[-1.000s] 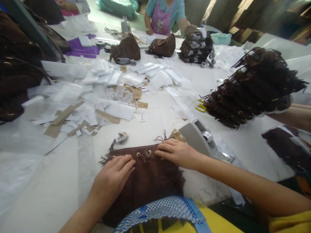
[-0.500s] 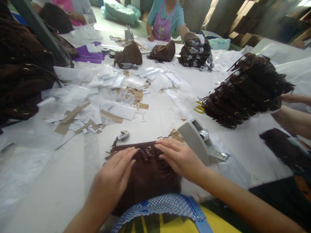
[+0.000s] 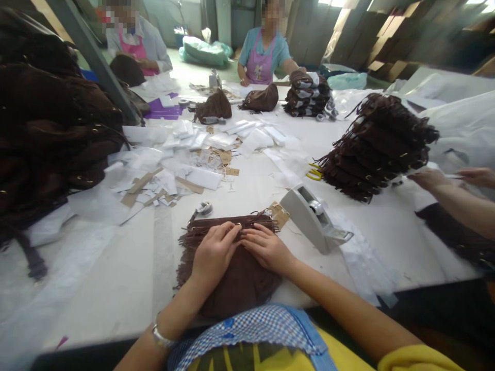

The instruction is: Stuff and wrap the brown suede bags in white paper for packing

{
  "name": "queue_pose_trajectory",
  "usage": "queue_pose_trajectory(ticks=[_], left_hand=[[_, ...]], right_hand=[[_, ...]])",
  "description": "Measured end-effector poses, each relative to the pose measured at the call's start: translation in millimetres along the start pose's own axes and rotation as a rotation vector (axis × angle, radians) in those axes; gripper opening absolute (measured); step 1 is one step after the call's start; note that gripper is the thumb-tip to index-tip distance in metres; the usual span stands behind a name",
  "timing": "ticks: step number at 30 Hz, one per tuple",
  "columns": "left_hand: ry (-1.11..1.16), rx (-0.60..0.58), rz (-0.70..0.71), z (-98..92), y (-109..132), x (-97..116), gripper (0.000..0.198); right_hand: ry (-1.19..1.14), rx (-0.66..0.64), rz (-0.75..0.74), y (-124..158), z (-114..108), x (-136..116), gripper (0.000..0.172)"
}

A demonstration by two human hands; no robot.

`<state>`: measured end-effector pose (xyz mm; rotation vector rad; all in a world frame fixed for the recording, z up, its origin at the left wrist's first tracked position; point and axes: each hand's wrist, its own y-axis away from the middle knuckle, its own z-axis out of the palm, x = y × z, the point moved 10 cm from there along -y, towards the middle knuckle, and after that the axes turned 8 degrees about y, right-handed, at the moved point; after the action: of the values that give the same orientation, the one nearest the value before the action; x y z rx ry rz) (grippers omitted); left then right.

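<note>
A dark brown fringed bag [image 3: 242, 291] lies on the table right in front of me, its top edge turned away from me. Near the middle of that edge, by a metal eyelet, my left hand [image 3: 216, 252] is closed with its fingertips pinched on the bag. Fingers together and bent, my right hand [image 3: 266, 250] grips the same spot from the other side. The two hands' fingertips nearly meet, and they cover what they hold there. Just behind the bag lies a strap end with a grey-wrapped buckle [image 3: 203, 208]. A brown paper tag [image 3: 279, 215] pokes out at the right.
A grey tape dispenser [image 3: 315, 216] stands right of the bag. Stacked brown bags [image 3: 382, 147] and yellow-handled scissors [image 3: 315, 172] are beyond it, near a co-worker's hands [image 3: 433, 180]. Paper scraps [image 3: 154, 188] spread left of centre. More bags [image 3: 58, 129] pile up at left.
My hands have come together at the middle of the bag's top edge; before, they lay apart on it. More fringe shows along the bag's sides. My view has shifted left and up.
</note>
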<state>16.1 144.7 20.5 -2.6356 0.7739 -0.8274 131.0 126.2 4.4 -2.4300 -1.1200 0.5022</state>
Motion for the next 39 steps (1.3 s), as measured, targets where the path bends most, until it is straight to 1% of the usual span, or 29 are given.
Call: queue_pose_trajectory(ticks=[2, 3, 5, 7, 9, 11, 14, 17, 19, 21, 22, 24, 26, 27, 29, 31, 33, 35, 37, 39], left_hand=[[0.045, -0.046, 0.063, 8.7, 0.2, 4.5, 0.028], [0.063, -0.072, 0.079, 12.0, 3.1, 4.4, 0.027], [0.084, -0.122, 0.077, 15.5, 11.8, 1.4, 0.031], [0.090, -0.164, 0.048, 15.6, 20.4, -1.7, 0.038], [0.100, -0.194, 0.019, 14.4, 25.9, -2.7, 0.046], [0.142, -0.200, -0.005, 12.3, 27.4, -2.8, 0.050], [0.218, -0.150, -0.085, 7.3, 25.6, -7.8, 0.042], [0.206, -0.043, -0.180, 3.8, 26.8, -11.4, 0.030], [0.150, 0.036, -0.207, 5.1, 31.9, -7.3, 0.026], [0.078, 0.094, -0.189, 10.9, 39.8, 1.1, 0.025], [0.045, 0.109, -0.174, 15.2, 44.1, 4.9, 0.025], [0.015, 0.103, -0.145, 25.5, 52.2, 8.9, 0.026], [0.034, 0.080, -0.151, 32.5, 57.9, 5.6, 0.027], [0.052, 0.077, -0.167, 32.9, 59.5, 1.7, 0.027], [0.099, 0.066, -0.211, 29.9, 58.8, -7.4, 0.026], [0.157, 0.039, -0.271, 24.7, 52.6, -16.7, 0.025], [0.189, -0.007, -0.354, 20.8, 42.7, -25.6, 0.028], [0.166, -0.043, -0.434, 18.4, 31.6, -32.0, 0.031], [0.120, -0.063, -0.475, 18.9, 21.9, -34.4, 0.034], [0.105, -0.075, -0.512, 23.3, 18.1, -37.4, 0.039]], right_hand=[[-0.059, 0.027, 0.013, 1.9, 2.1, 5.2, 0.028], [-0.086, 0.043, 0.027, 2.6, 2.1, 8.3, 0.027], [-0.131, 0.057, 0.059, 1.6, 1.0, 12.6, 0.024], [-0.157, 0.040, 0.099, -2.9, -0.6, 11.9, 0.024], [-0.158, 0.005, 0.144, -9.4, -1.8, 6.3, 0.028], [-0.160, -0.026, 0.164, -14.6, -1.4, -4.3, 0.034], [-0.180, -0.023, 0.149, -15.3, 3.0, -18.5, 0.037], [-0.166, 0.063, 0.121, -8.7, 4.4, -20.2, 0.035], [-0.142, 0.115, 0.114, -3.7, 2.6, -18.8, 0.031], [-0.108, 0.139, 0.131, 0.8, -1.4, -19.5, 0.026], [-0.087, 0.144, 0.144, 3.3, -4.3, -21.6, 0.025], [-0.058, 0.147, 0.146, 10.2, -10.4, -31.3, 0.027], [-0.037, 0.140, 0.108, 20.2, -13.0, -45.4, 0.033], [-0.026, 0.130, 0.081, 26.1, -11.6, -51.9, 0.037], [0.002, 0.112, 0.043, 38.5, -4.4, -59.2, 0.044], [0.035, 0.100, 0.022, 48.3, 5.9, -59.7, 0.043], [0.064, 0.086, -0.002, 53.1, 15.0, -59.0, 0.040], [0.090, 0.053, -0.021, 51.6, 19.0, -58.4, 0.040], [0.093, -0.007, -0.067, 44.3, 13.6, -59.1, 0.039], [0.069, -0.058, -0.146, 33.9, -6.5, -56.7, 0.033]])
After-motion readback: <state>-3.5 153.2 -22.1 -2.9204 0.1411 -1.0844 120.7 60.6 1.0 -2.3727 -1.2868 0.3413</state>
